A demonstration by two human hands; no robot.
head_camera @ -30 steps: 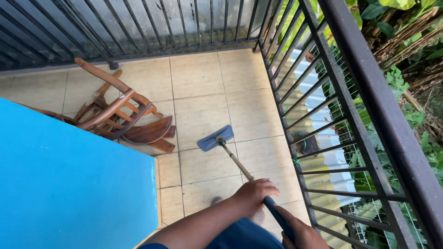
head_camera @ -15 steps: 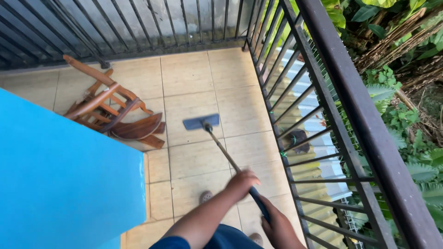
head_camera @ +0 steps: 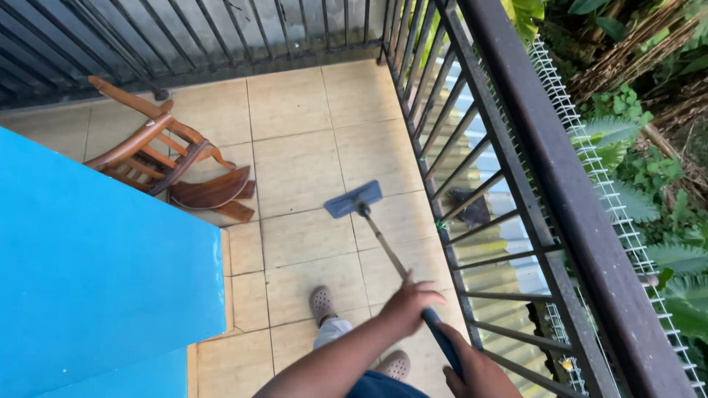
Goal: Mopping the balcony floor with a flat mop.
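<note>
**Two hands on a mop, tiled balcony**

Left hand [head_camera: 408, 304] curled loosely around the mop [head_camera: 385, 245] handle — fingers closed over it. Right hand [head_camera: 476, 367] lower, gripping the dark grip end. Flat blue mop head on the tiled floor [head_camera: 295, 110], near the railing [head_camera: 516, 147] edge. Wooden rocking chair [head_camera: 166, 158] tipped at the far left corner.

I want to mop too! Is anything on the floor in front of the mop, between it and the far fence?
Nothing visible lies there. The mop head rests flat on bare tiles, which run to the far railing. The wooden rocking chair stands off to the left, apart from it. Both the left hand and right hand grip the handle.
</note>
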